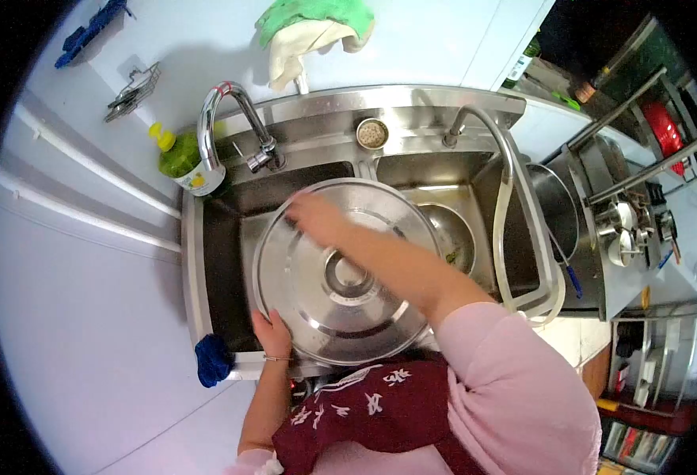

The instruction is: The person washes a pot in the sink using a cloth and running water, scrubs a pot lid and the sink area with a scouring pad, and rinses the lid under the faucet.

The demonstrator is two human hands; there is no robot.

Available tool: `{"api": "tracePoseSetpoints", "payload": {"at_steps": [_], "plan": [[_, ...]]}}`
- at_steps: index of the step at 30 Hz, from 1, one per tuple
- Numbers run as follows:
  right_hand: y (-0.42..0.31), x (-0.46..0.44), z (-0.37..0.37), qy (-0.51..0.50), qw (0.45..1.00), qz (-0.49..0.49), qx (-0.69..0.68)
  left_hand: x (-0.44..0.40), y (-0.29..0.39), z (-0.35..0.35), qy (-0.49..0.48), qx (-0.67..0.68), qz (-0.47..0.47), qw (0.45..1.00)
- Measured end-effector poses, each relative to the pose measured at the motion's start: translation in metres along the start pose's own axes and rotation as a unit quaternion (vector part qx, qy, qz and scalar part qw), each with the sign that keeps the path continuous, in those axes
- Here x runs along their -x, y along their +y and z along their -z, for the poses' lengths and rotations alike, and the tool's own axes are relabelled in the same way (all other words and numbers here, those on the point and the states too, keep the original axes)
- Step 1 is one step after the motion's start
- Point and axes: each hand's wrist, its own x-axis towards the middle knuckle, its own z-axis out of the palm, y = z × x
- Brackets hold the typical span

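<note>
Steel lid (344, 275): lay beneath the right forearm, over the left basin (223, 277) and partly across into the right basin (450, 192).
Left hand (272, 334): gripped the lid's near-left edge.
Right hand (315, 217): reached across to the far-left part, blurred; whether it was closed on anything could not be told.
Open room: a strip of basin showed left of both hands, between edge and wall.
Metal bowl (461, 229): sat right of the hands, partly hidden by the lid.
Faucet (268, 142): arched beyond the right hand.
Blue cloth (214, 360): hung over the corner left of the left hand.
</note>
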Motion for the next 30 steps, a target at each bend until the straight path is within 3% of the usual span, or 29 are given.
{"api": "tracePoseSetpoints", "payload": {"at_steps": [1,2,3,5,8,10,11,15,18,20,23,24,26,30], "plan": [[-0.034,-0.018,0.008,-0.103,0.994,0.030,-0.031,0.000,0.000,0.000,0.004,-0.001,0.005,1.000],[-0.054,-0.016,-0.001,-0.049,0.993,0.103,-0.003,-0.001,-0.008,-0.003,0.008,0.041,0.013,0.999],[-0.054,-0.019,0.002,-0.048,0.994,0.102,-0.003,0.000,-0.011,-0.002,0.007,0.041,0.012,0.999],[-0.051,-0.022,0.008,-0.112,0.993,0.028,-0.010,0.000,-0.016,-0.001,-0.026,-0.036,0.047,0.998],[0.028,0.002,0.031,-0.112,0.982,-0.116,0.096,0.004,-0.009,-0.006,0.044,-0.050,-0.006,0.998],[0.056,0.046,0.058,-0.048,0.986,-0.134,0.083,0.002,-0.024,-0.009,0.042,-0.028,0.002,0.999],[0.060,0.066,0.078,-0.062,0.980,-0.160,0.097,0.001,-0.031,-0.011,0.044,-0.007,0.011,0.999],[0.036,0.160,0.122,-0.051,0.962,-0.249,0.103,0.001,-0.032,-0.010,0.045,-0.060,-0.022,0.997],[-0.025,0.203,0.145,-0.075,0.947,-0.279,0.143,0.003,-0.028,-0.013,0.058,-0.002,-0.011,0.998],[-0.069,0.211,0.159,-0.162,0.943,-0.281,0.074,0.002,-0.024,-0.010,0.041,-0.042,0.008,0.998],[-0.108,0.221,0.132,-0.224,0.952,-0.209,-0.016,-0.003,-0.034,-0.009,0.023,-0.065,0.016,0.997],[-0.123,0.208,0.138,-0.282,0.947,-0.145,-0.057,-0.003,-0.034,-0.009,0.018,-0.070,0.019,0.997],[-0.139,0.221,0.096,-0.190,0.978,0.010,-0.087,0.000,-0.028,-0.008,0.016,-0.075,0.010,0.997],[-0.149,0.198,0.094,-0.252,0.947,0.101,-0.172,-0.001,-0.024,-0.008,0.015,-0.066,-0.002,0.998]]}}
